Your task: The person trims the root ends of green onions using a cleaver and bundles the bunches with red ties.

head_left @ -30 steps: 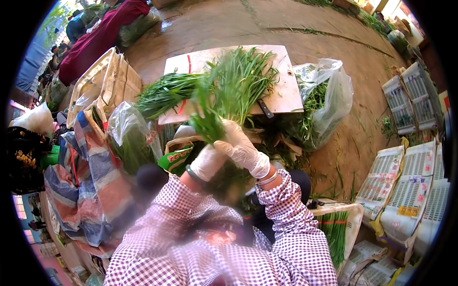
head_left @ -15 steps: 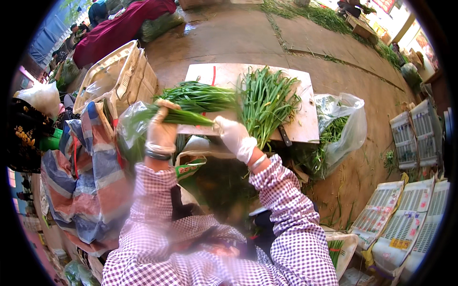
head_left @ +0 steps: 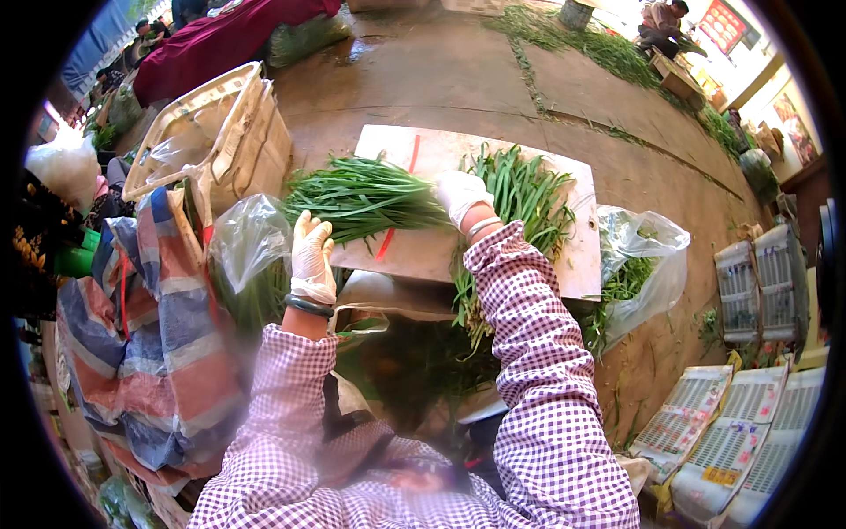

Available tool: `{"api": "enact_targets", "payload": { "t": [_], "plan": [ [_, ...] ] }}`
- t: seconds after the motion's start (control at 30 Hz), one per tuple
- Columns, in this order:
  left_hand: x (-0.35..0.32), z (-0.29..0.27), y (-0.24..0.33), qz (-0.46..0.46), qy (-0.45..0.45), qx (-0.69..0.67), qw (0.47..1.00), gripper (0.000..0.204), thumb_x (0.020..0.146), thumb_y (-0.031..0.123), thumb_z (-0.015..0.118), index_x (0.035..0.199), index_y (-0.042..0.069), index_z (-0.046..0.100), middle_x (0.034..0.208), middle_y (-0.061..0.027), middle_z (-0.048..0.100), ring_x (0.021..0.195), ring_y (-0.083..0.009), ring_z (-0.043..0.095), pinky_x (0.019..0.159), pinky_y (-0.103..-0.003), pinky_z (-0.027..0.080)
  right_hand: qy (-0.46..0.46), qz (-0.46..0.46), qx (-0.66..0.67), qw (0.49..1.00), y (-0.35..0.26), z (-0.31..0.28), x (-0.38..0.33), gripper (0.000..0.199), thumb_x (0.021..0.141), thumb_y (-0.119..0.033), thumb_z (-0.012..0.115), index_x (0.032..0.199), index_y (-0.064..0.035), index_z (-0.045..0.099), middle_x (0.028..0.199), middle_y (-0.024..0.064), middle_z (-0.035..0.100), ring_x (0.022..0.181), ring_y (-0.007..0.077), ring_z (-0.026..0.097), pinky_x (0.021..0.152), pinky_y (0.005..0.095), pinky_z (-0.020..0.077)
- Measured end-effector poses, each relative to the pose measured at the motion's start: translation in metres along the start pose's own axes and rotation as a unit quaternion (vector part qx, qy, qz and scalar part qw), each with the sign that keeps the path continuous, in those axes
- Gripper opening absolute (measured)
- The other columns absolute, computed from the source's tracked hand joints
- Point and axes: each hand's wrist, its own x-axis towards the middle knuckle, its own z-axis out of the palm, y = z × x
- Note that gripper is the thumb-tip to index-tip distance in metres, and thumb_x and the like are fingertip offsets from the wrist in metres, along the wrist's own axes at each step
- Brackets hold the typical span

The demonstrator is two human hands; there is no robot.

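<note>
On a low white board [head_left: 423, 256] lies a neat bundle of garlic chives [head_left: 361, 198], leaf tips to the left. My right hand [head_left: 463, 196], in a white glove, is closed around the stalk ends at the bundle's right end. Just below the bundle's left part, my gloved left hand [head_left: 313, 257] is open, fingertips at the leaves' near edge. A looser pile of garlic chives [head_left: 524, 194] spreads over the board's right side. My right forearm covers part of that pile, and some stalks hang over the near edge.
Left of the board stand a cream plastic crate [head_left: 256, 132], a clear plastic bag [head_left: 251, 238] and a striped woven sack [head_left: 167, 353]. Right of it sits a clear bag of greens [head_left: 648, 273]. Printed sheet-covered bundles [head_left: 723, 441] lie lower right. A person [head_left: 661, 26] sits far right.
The bunch held between my hands now lies with the bundle on the board. My left hand has let go and dropped slightly; my right hand moved right and up. My forearm now hides the knife.
</note>
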Motion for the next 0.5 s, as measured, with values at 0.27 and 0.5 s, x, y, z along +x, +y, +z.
{"api": "enact_targets", "payload": {
  "t": [0.27, 0.5],
  "plan": [
    [-0.019, 0.016, -0.031, 0.033, -0.257, 0.173, 0.95, 0.03, 0.089, 0.002, 0.06, 0.119, 0.002, 0.063, 0.113, -0.0039, 0.065, 0.103, -0.012, 0.058, 0.094, -0.025, 0.044, 0.108, 0.03, 0.141, 0.984, 0.08, -0.019, -0.113, 0.021, 0.087, -0.027, 0.062, 0.092, -0.0074, 0.067, 0.097, 0.0159, 0.067, 0.089, 0.0364, 0.064, 0.081, 0.0439, 0.051],
    [-0.047, 0.073, -0.134, -0.125, -0.286, 0.297, 0.903, 0.064, 0.091, 0.023, 0.066, 0.141, -0.006, 0.039, 0.14, -0.0158, 0.048, 0.126, -0.0207, 0.047, 0.106, -0.031, 0.037, -0.13, 0.218, 0.319, 0.913, 0.184, 0.084, -0.198, 0.041, 0.093, -0.04, 0.051, 0.086, -0.004, 0.071, 0.08, 0.0165, 0.07, 0.077, 0.0293, 0.069, 0.076, 0.0406, 0.053]
  ]
}}
